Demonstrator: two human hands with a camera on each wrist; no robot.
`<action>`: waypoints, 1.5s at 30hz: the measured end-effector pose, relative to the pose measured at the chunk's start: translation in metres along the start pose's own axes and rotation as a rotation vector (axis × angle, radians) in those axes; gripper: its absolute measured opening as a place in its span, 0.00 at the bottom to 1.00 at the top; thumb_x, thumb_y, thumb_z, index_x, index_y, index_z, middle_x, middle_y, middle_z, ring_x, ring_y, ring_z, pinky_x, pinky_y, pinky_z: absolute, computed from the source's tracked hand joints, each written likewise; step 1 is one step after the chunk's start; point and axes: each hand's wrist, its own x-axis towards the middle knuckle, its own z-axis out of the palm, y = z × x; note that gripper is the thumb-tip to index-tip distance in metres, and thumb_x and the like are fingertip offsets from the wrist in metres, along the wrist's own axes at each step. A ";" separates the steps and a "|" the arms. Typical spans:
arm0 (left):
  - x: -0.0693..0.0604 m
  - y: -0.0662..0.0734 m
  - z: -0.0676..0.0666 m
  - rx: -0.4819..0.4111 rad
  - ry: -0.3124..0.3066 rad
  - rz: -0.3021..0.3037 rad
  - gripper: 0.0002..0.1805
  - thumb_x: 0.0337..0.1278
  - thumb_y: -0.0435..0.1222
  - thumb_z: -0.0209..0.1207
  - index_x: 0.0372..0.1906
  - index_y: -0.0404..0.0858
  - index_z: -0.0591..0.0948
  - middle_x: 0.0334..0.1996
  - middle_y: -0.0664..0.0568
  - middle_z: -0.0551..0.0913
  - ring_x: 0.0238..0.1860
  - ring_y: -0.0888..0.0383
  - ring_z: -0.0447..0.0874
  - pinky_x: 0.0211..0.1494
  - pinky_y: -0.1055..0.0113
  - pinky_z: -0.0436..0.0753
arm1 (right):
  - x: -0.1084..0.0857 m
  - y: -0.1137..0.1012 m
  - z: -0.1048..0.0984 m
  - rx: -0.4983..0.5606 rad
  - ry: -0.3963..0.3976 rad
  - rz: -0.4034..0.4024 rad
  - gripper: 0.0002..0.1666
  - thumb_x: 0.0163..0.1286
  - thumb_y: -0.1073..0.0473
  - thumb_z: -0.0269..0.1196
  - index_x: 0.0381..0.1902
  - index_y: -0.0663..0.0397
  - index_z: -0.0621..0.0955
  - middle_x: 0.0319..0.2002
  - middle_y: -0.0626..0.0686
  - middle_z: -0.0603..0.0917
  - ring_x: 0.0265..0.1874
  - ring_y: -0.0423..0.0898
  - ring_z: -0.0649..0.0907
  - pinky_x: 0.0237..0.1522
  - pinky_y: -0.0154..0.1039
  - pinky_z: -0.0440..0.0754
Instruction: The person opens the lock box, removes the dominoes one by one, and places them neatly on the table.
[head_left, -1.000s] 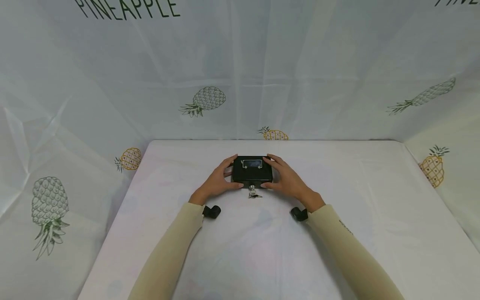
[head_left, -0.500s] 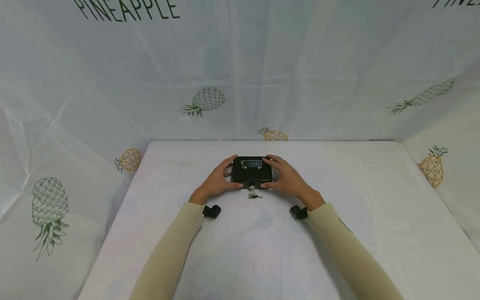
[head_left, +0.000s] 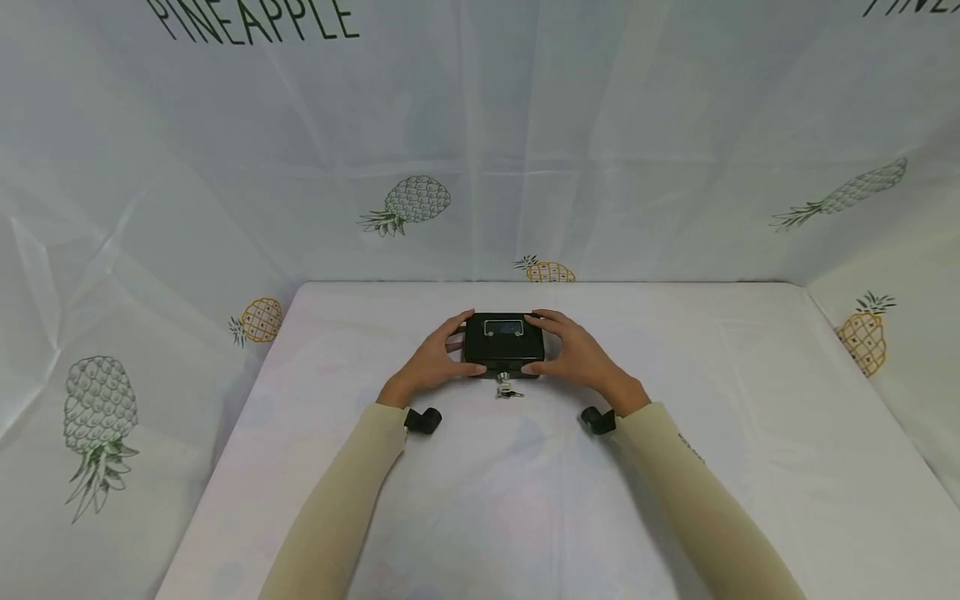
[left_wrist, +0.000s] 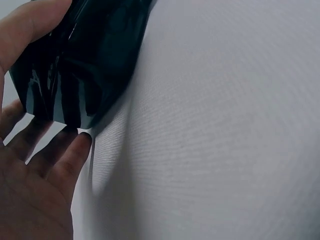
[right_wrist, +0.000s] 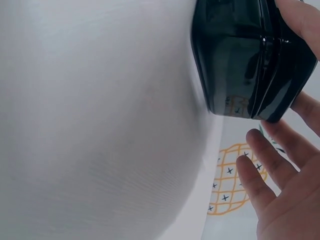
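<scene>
A small black cash box (head_left: 504,348) with a metal handle on its lid stands near the far side of the table, its lid down. At its front is a lock with a small bunch of keys (head_left: 507,389) hanging from it. My left hand (head_left: 432,358) holds the left side, thumb at the front edge and fingertips against the side and back. On the right side my right hand (head_left: 576,358) grips it, thumb at the front and index finger on the lid's back corner. In the right wrist view some fingers of the right hand (right_wrist: 287,185) stand off the glossy box wall (right_wrist: 232,75).
The table is covered with a white cloth (head_left: 480,500). Behind it hangs a white curtain (head_left: 600,150) printed with pineapples. Black wrist cameras (head_left: 424,422) sit at both sleeve cuffs.
</scene>
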 end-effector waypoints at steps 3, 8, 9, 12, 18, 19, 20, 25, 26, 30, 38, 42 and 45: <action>0.002 -0.001 -0.001 -0.011 -0.003 0.000 0.57 0.57 0.37 0.78 0.86 0.51 0.57 0.84 0.45 0.54 0.77 0.35 0.67 0.77 0.43 0.74 | 0.001 0.000 -0.001 0.003 -0.003 0.001 0.53 0.60 0.50 0.82 0.78 0.56 0.72 0.79 0.63 0.66 0.78 0.65 0.65 0.75 0.67 0.71; 0.003 0.000 -0.003 -0.031 -0.014 0.004 0.57 0.57 0.37 0.78 0.86 0.50 0.57 0.85 0.46 0.52 0.77 0.34 0.66 0.76 0.43 0.76 | 0.002 0.000 -0.004 0.025 -0.008 0.015 0.52 0.60 0.49 0.82 0.78 0.54 0.73 0.79 0.62 0.66 0.78 0.65 0.66 0.75 0.67 0.71; 0.003 0.000 -0.003 -0.033 -0.016 0.004 0.57 0.57 0.37 0.78 0.86 0.50 0.57 0.85 0.46 0.52 0.77 0.34 0.66 0.75 0.42 0.76 | 0.002 0.000 -0.004 0.031 -0.009 0.019 0.52 0.59 0.50 0.82 0.78 0.54 0.73 0.79 0.62 0.66 0.78 0.65 0.66 0.75 0.67 0.70; 0.004 0.000 -0.004 -0.034 -0.020 -0.002 0.57 0.57 0.38 0.78 0.86 0.50 0.57 0.85 0.47 0.52 0.77 0.34 0.67 0.74 0.43 0.78 | 0.003 0.001 -0.005 0.043 -0.014 0.022 0.52 0.59 0.50 0.82 0.78 0.53 0.73 0.79 0.61 0.67 0.78 0.64 0.66 0.75 0.66 0.70; 0.005 -0.001 -0.005 -0.049 -0.026 -0.010 0.56 0.58 0.38 0.77 0.86 0.49 0.56 0.85 0.47 0.53 0.77 0.35 0.68 0.72 0.45 0.80 | 0.006 0.005 -0.006 0.054 -0.027 0.014 0.51 0.61 0.49 0.81 0.78 0.52 0.73 0.79 0.59 0.67 0.79 0.63 0.66 0.76 0.65 0.70; 0.005 -0.001 -0.005 -0.051 -0.026 -0.010 0.56 0.59 0.38 0.77 0.86 0.49 0.56 0.85 0.47 0.53 0.77 0.35 0.68 0.72 0.45 0.80 | 0.006 0.005 -0.007 0.058 -0.028 0.015 0.50 0.61 0.49 0.81 0.78 0.52 0.73 0.79 0.59 0.68 0.79 0.62 0.66 0.76 0.65 0.70; 0.005 0.000 -0.005 -0.054 -0.027 -0.011 0.55 0.59 0.38 0.77 0.86 0.48 0.56 0.85 0.46 0.53 0.77 0.35 0.68 0.72 0.45 0.80 | 0.006 0.005 -0.007 0.064 -0.029 0.017 0.50 0.61 0.49 0.81 0.78 0.52 0.73 0.79 0.59 0.68 0.79 0.62 0.66 0.76 0.65 0.70; 0.005 0.002 -0.005 -0.062 -0.032 -0.013 0.54 0.60 0.37 0.75 0.86 0.48 0.56 0.84 0.45 0.54 0.77 0.35 0.68 0.73 0.45 0.80 | 0.007 0.004 -0.009 0.084 -0.034 0.027 0.49 0.63 0.48 0.80 0.78 0.52 0.74 0.78 0.59 0.68 0.79 0.62 0.65 0.77 0.65 0.68; 0.005 0.003 -0.005 -0.064 -0.033 -0.014 0.54 0.61 0.37 0.75 0.86 0.48 0.56 0.84 0.45 0.54 0.77 0.35 0.68 0.73 0.45 0.80 | 0.007 0.003 -0.009 0.087 -0.035 0.029 0.48 0.63 0.48 0.80 0.78 0.52 0.74 0.79 0.59 0.68 0.79 0.62 0.65 0.77 0.65 0.68; 0.006 0.004 -0.006 -0.068 -0.033 -0.015 0.53 0.62 0.38 0.74 0.86 0.48 0.56 0.84 0.45 0.54 0.77 0.35 0.68 0.73 0.44 0.79 | 0.007 0.003 -0.010 0.098 -0.034 0.041 0.47 0.64 0.48 0.79 0.77 0.52 0.74 0.79 0.59 0.68 0.79 0.61 0.65 0.78 0.66 0.67; 0.005 0.003 -0.005 -0.072 -0.030 -0.021 0.52 0.64 0.39 0.73 0.86 0.47 0.56 0.84 0.44 0.55 0.76 0.33 0.68 0.75 0.41 0.77 | 0.008 0.004 -0.009 0.143 -0.049 0.086 0.45 0.67 0.48 0.77 0.78 0.50 0.74 0.79 0.57 0.67 0.80 0.60 0.64 0.78 0.67 0.66; 0.007 0.002 -0.005 -0.073 -0.025 -0.016 0.51 0.65 0.41 0.72 0.86 0.47 0.56 0.84 0.44 0.55 0.77 0.33 0.67 0.76 0.40 0.75 | 0.008 0.004 -0.010 0.148 -0.045 0.070 0.44 0.68 0.49 0.76 0.78 0.51 0.74 0.79 0.59 0.67 0.79 0.63 0.66 0.77 0.68 0.66; 0.008 0.002 -0.004 -0.074 -0.015 -0.012 0.50 0.66 0.42 0.71 0.86 0.49 0.57 0.84 0.44 0.56 0.77 0.33 0.67 0.76 0.39 0.74 | 0.009 0.005 -0.012 0.154 -0.031 0.039 0.42 0.69 0.51 0.76 0.77 0.54 0.74 0.78 0.60 0.69 0.77 0.64 0.68 0.76 0.67 0.68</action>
